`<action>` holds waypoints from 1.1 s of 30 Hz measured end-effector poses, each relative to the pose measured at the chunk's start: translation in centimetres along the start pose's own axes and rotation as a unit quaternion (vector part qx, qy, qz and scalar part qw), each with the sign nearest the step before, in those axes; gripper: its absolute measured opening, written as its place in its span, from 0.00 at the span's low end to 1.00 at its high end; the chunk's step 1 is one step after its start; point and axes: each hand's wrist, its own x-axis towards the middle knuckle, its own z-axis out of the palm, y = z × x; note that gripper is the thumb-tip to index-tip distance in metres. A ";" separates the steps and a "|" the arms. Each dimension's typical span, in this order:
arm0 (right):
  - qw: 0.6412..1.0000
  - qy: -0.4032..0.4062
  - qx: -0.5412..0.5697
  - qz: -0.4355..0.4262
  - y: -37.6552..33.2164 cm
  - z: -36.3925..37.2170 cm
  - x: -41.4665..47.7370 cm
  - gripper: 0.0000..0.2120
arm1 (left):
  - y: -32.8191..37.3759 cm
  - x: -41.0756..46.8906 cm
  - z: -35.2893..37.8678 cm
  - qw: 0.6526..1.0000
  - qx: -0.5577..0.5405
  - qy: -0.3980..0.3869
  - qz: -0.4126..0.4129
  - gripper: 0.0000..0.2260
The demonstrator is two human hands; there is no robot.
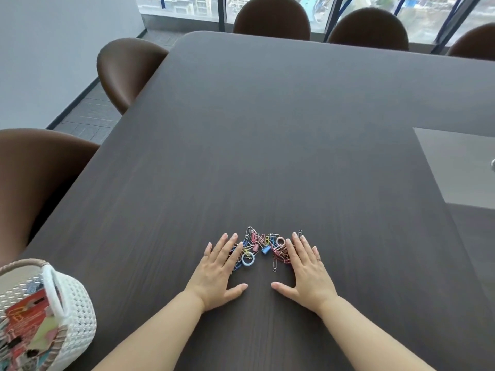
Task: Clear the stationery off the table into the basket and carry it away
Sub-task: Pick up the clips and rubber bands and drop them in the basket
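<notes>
- Two grips lie flat on the dark counter (267, 135), fingers straight and spread, holding nothing: left grip (222, 269), right grip (305, 269).
- Between them, touching the fingers of both, sits a heap of coloured paper clips (263, 246).
- A white woven basket (77, 303) stands well off to the left grip's left, with red packets inside.

Paper clips (263, 246): a loose heap of pink, blue, yellow and silver wire clips lying flat on the dark bench (267, 129) towards its near edge. A small blue binder clip (265, 250) and a pale blue ring (243, 259) lie among them. Basket (77, 311): white woven plastic with a brown-trimmed rim, upright at the near left corner, holding what seems to be red card packaging and more clips.
</notes>
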 end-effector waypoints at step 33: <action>0.950 0.291 -0.014 -0.113 -0.1 0.9 5.7 0.20 | 1.0 6.2 0.7 0.962 0.033 0.267 -0.038 0.17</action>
